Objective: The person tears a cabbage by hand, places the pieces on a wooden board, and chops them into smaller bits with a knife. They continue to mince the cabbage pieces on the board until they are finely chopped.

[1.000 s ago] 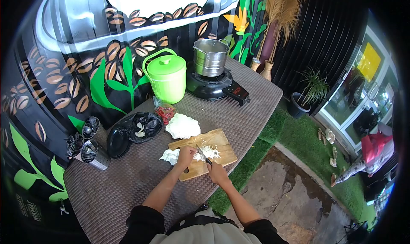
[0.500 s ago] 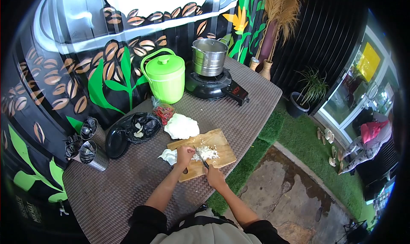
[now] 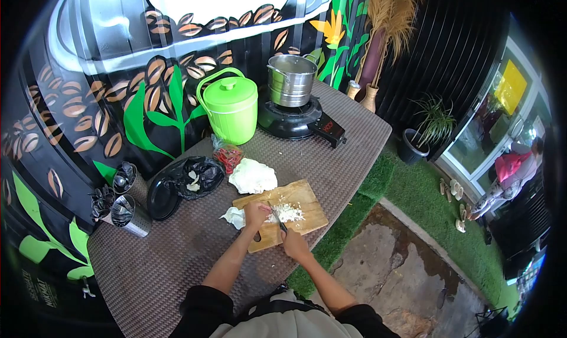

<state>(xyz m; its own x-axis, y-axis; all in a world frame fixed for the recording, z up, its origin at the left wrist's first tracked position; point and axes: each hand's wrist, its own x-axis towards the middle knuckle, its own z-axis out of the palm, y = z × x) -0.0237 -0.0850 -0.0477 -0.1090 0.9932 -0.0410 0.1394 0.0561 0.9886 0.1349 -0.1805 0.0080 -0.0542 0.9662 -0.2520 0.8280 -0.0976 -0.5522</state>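
Note:
A wooden cutting board (image 3: 307, 199) lies near the table's front edge with chopped white pieces (image 3: 287, 213) spread on it. My right hand (image 3: 294, 243) is closed round the dark handle of a knife (image 3: 276, 216), whose blade rests among the pieces. At the blade's left side, my left hand (image 3: 256, 213) is closed, its fingers pressed together near the tip; what they hold is too small to make out. White plastic (image 3: 234, 217) lies by the board's left edge, and a white bundle (image 3: 253, 176) sits behind it.
On the table (image 3: 177, 261) are a green bucket (image 3: 232, 110), a pot (image 3: 290, 81) on a black stove (image 3: 288, 120), a bag of red chillies (image 3: 228, 155), a black bag (image 3: 201, 175) and cutlery holders (image 3: 131, 214). A person (image 3: 511, 172) bends by the glass door.
My right hand and the knife have shifted slightly to the left. The person by the door has moved a little and raised their upper body.

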